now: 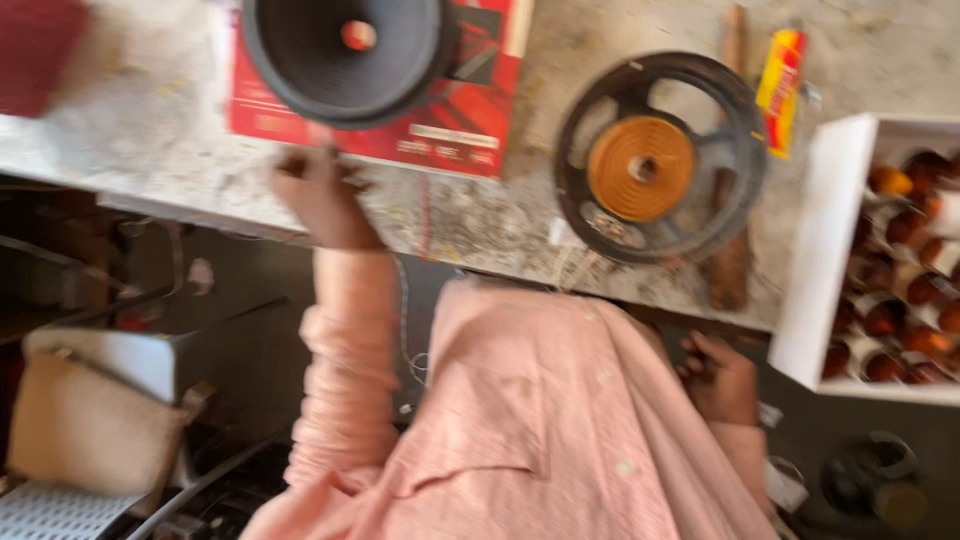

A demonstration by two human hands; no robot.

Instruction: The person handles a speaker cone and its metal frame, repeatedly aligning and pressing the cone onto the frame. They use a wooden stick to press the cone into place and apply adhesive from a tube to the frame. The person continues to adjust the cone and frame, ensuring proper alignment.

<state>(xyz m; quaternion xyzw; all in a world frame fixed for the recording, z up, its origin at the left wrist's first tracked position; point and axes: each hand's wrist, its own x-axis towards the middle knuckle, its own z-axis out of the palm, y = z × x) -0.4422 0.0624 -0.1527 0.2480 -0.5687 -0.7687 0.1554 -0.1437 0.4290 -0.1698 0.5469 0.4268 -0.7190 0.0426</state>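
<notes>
My left hand (322,196) rests on the front edge of the speckled worktop (150,120), just under a black speaker cone (345,55) that lies on a red flat box (470,115). Its fingers are curled, and blur hides whether they hold anything. My right hand (722,380) is low, beneath the worktop's edge beside my pink shirt, against something dark that I cannot make out. A black metal speaker frame (735,150) with an orange ridged disc (640,168) in its middle lies between my hands on the worktop.
A white box (825,260) of brown round parts stands at the right edge. A yellow and red tube (781,88) and a wooden-handled tool (730,255) lie beside the frame. A dark red object (35,50) is far left. A tan seat (85,425) sits below left.
</notes>
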